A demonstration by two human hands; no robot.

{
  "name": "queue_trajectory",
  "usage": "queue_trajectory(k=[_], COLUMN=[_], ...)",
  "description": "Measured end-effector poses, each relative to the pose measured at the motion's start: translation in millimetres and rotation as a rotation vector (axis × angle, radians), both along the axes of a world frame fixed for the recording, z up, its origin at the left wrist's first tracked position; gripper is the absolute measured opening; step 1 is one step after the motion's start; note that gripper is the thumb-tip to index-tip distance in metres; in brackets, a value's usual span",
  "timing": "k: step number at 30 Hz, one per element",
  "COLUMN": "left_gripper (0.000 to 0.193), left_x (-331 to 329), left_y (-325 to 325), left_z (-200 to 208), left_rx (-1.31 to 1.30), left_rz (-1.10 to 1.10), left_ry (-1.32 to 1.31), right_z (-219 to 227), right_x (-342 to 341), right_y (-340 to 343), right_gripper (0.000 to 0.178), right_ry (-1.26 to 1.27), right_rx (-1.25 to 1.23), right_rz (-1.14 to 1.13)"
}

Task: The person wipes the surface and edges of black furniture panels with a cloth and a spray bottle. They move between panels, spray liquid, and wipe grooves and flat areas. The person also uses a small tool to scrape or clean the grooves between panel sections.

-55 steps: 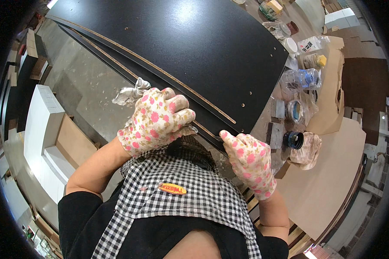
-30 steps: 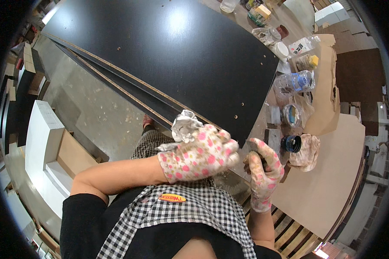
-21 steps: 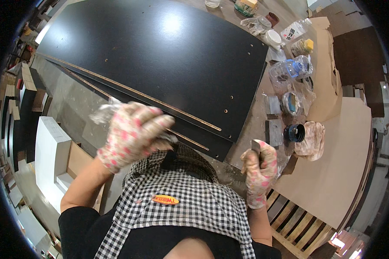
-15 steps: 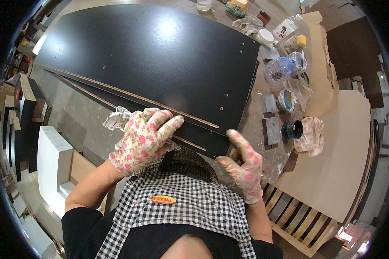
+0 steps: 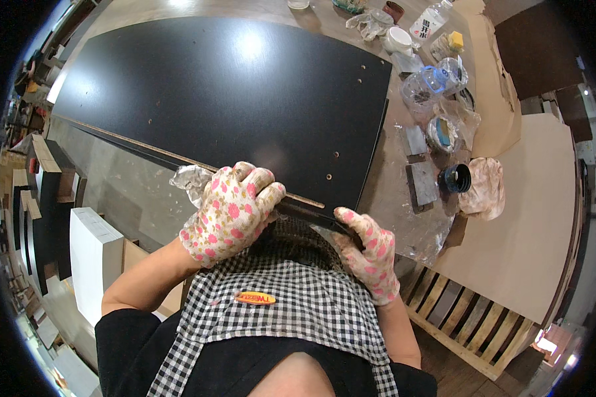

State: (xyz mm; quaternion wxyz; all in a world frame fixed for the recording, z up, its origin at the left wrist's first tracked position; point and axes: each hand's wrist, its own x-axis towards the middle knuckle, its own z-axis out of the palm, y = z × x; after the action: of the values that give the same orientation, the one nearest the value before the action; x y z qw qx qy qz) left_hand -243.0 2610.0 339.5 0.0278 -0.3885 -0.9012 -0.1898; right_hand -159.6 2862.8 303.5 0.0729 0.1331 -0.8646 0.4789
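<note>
While the big black panel point(image 5: 232, 99) lies flat across the bench point(image 5: 404, 198), its near edge, with raw brown core showing, sits right against the person's checked apron point(image 5: 291, 298). Left hand point(image 5: 232, 215), in a pink-flowered glove, presses on that near edge, fingers together and curled over a crumpled clear plastic wad point(image 5: 191, 180). Right hand point(image 5: 367, 248), same glove, touches the panel's near right corner, fingers bent; cannot tell if it pinches anything. Bench is plastic-covered; a bottle point(image 5: 437, 74), tape roll point(image 5: 442, 132), black lid point(image 5: 455, 177), rag point(image 5: 485, 186) and two dark blocks point(image 5: 422, 184) lie right of the panel. Cardboard sheets point(image 5: 530, 218), a wooden pallet point(image 5: 457, 317) and white boards point(image 5: 93, 258) surround. Since half a second ago, the left hand has shifted right along the edge, and the right hand has closed from spread fingers.
</note>
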Motion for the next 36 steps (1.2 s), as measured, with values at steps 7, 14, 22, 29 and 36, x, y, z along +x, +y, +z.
queue_trajectory(k=[7, 14, 22, 29, 36], left_gripper=[0.042, 0.042, 0.045, 0.045, 0.041], left_x=[-9.8, -11.2, -13.0, -13.4, 7.2], left_y=[7.8, 9.6, 17.3, 19.7, -5.7], left_z=[-4.3, -4.9, -11.4, -11.6, -24.8], left_rx=[0.076, 0.073, 0.079, 0.071, 0.117], left_rz=[0.038, 0.038, 0.073, 0.107, 0.104], left_ry=[0.017, 0.047, 0.131, 0.117, 0.225], right_z=[-14.0, -20.1, -27.9, -20.1, -30.9], right_x=[-8.3, -4.5, 1.8, -2.3, -0.4], right_y=[5.2, 2.4, -10.7, -12.3, -7.9], right_gripper=[0.061, 0.056, 0.033, 0.03, 0.035], right_ry=[-0.017, -0.104, -0.116, -0.201, 0.012], right_rx=[-0.158, -0.115, -0.185, -0.254, -0.255], right_rz=[-0.249, -0.293, -0.484, -0.491, -0.38])
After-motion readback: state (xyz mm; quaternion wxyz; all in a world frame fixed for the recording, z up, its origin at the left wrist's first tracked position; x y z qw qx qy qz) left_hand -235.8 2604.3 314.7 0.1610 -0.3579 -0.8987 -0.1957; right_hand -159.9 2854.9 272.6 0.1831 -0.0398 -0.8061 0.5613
